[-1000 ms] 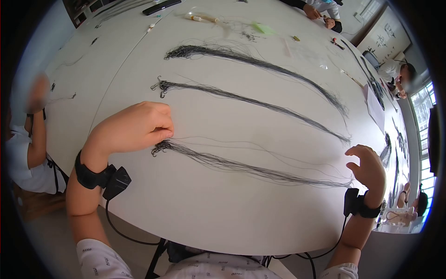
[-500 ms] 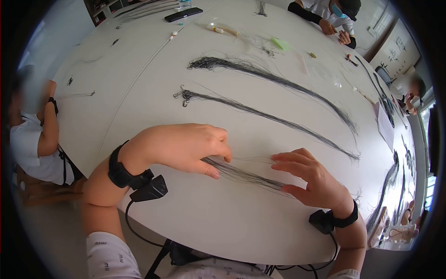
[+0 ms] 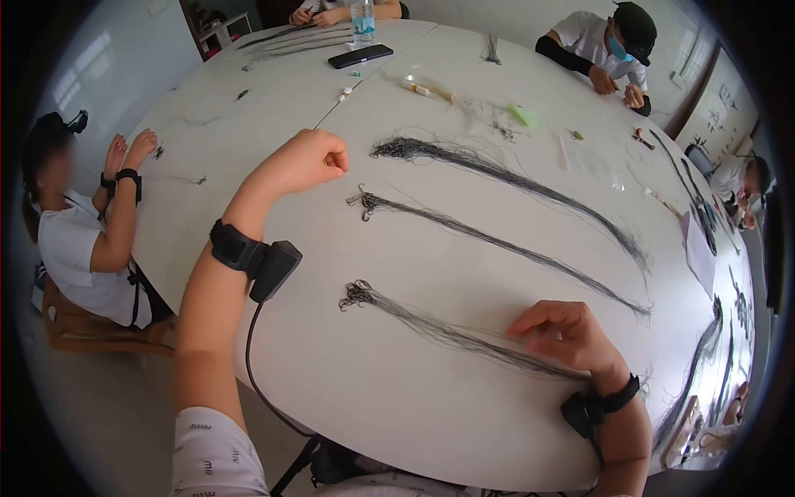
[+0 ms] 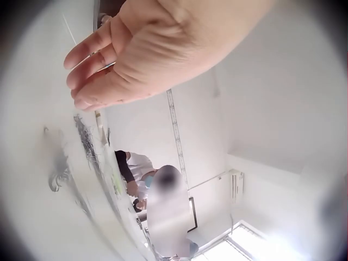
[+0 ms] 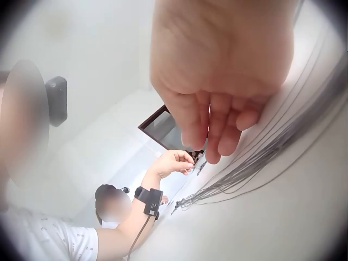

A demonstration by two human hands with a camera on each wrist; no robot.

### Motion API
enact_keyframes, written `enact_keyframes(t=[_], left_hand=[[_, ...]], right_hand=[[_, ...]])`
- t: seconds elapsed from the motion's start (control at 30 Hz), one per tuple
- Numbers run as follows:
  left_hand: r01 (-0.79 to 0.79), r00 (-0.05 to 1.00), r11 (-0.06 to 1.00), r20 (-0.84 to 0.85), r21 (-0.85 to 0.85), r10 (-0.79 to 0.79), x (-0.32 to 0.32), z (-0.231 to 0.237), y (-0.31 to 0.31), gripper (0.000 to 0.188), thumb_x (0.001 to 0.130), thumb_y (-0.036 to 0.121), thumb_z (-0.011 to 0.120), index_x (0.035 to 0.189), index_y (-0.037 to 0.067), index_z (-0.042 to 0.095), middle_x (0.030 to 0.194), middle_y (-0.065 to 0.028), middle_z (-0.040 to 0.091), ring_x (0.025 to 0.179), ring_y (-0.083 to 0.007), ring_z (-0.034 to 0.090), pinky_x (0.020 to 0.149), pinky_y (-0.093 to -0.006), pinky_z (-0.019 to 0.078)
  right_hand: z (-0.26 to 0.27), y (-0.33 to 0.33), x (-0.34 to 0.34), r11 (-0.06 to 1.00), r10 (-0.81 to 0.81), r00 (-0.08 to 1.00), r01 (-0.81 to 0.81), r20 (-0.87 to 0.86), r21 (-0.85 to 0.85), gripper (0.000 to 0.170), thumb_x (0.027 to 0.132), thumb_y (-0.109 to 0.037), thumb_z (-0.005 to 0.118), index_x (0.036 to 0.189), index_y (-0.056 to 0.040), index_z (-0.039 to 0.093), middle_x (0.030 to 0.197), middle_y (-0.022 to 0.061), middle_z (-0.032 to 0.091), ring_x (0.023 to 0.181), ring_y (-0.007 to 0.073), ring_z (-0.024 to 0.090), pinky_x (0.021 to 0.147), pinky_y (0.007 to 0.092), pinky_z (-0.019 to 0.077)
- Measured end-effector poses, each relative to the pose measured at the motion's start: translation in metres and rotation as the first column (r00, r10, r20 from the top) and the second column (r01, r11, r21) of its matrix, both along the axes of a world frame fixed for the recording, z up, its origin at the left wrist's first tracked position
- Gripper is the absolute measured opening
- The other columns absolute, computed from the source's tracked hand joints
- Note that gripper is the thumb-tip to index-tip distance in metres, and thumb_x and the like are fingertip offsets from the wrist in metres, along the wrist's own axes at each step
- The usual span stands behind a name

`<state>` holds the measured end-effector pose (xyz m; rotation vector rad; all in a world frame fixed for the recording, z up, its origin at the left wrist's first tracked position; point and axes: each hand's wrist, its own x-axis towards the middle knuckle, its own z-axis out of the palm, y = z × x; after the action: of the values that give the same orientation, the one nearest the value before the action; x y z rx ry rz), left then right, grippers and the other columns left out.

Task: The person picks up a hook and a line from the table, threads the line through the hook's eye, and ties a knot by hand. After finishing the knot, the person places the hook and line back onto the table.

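Note:
A bundle of dark fishing lines (image 3: 464, 335) with fish hooks (image 3: 358, 294) clustered at its left end lies nearest the person. Over its right part hovers the right hand (image 3: 571, 331), fingers loosely bent; in the right wrist view the lines (image 5: 255, 147) run beside these fingers, with nothing visible between them. The left hand (image 3: 310, 161) is left of and beyond the hooks, near a second hooked bundle (image 3: 489, 240). Its fingers (image 4: 89, 51) look relaxed in the left wrist view, and no held thing shows. Farther back lies a thicker tangled bundle (image 3: 513, 178).
A phone (image 3: 361, 56) and a water bottle (image 3: 363, 22) stand at the far side. Clear tubing (image 3: 429, 87), a green slip (image 3: 523, 116) and more line bundles (image 3: 694, 373) lie around the table. Several people sit around it.
The left hand went from the near hooks along the lines, then off to the far left. The right hand came inward over the near bundle and hovers there. The head view has shifted.

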<state>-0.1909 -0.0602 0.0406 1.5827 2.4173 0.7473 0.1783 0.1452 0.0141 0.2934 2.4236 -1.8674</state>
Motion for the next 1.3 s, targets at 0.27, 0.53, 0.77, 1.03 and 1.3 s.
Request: enact_keyframes(t=[0.27,0.53,0.77,1.03,1.3], left_hand=[[0.072,0.995,0.983,0.079,-0.169,-0.059,-0.005,-0.016,0.023,0.009,0.067,0.004,0.068,0.076,0.0,0.066,0.072,-0.0092,0.065,0.067,-0.0161,0.061,0.063,-0.0285,0.0483],[0.034,0.986,0.968,0.165,-0.251,0.008,-0.001,-0.014,0.028,0.011,0.071,0.008,0.067,0.078,0.0,0.066,0.072,-0.0078,0.064,0.058,-0.0141,0.059,0.054,-0.0265,0.0469],[-0.015,0.969,0.961,0.233,-0.276,0.082,-0.002,-0.017,0.028,0.012,0.076,0.009,0.064,0.081,-0.001,0.064,0.074,-0.0071,0.063,0.056,-0.0122,0.058,0.047,-0.0251,0.0486],[-0.164,0.962,0.978,0.199,-0.125,0.187,-0.007,-0.029,0.025,0.01,0.078,0.008,0.061,0.082,-0.001,0.062,0.073,-0.0053,0.062,0.055,-0.011,0.056,0.044,-0.0247,0.0488],[-0.093,0.973,0.994,0.207,-0.051,0.101,-0.02,-0.029,0.02,0.008,0.076,0.005,0.066,0.083,0.0,0.064,0.075,-0.0052,0.063,0.064,-0.0116,0.058,0.049,-0.0247,0.0502]], right_hand=[[-0.002,0.002,0.001,0.996,0.019,0.999,-0.022,-0.035,-0.087,0.014,0.081,0.001,0.059,0.094,0.0004,0.066,0.09,0.007,0.064,0.083,0.0122,0.057,0.075,0.0246,0.0455],[-0.001,0.001,0.0,0.997,0.036,0.998,-0.039,-0.044,-0.07,0.014,0.082,0.002,0.058,0.094,0.0013,0.066,0.091,0.0079,0.064,0.083,0.0133,0.059,0.075,0.0249,0.0462],[0.001,0.001,0.0,0.999,0.047,0.998,-0.048,-0.034,-0.01,0.013,0.082,0.001,0.059,0.093,0.0014,0.066,0.09,0.0077,0.064,0.083,0.0135,0.058,0.075,0.0251,0.0462],[0.0,0.001,-0.001,0.999,0.04,0.999,-0.041,-0.035,-0.024,0.013,0.082,0.002,0.058,0.093,0.0016,0.066,0.089,0.0075,0.064,0.083,0.0134,0.058,0.075,0.0251,0.0461],[0.001,0.0,-0.001,0.999,0.043,0.998,-0.043,-0.039,0.001,0.013,0.082,0.002,0.058,0.092,0.0015,0.066,0.089,0.0073,0.064,0.082,0.0132,0.058,0.074,0.0251,0.0464]])
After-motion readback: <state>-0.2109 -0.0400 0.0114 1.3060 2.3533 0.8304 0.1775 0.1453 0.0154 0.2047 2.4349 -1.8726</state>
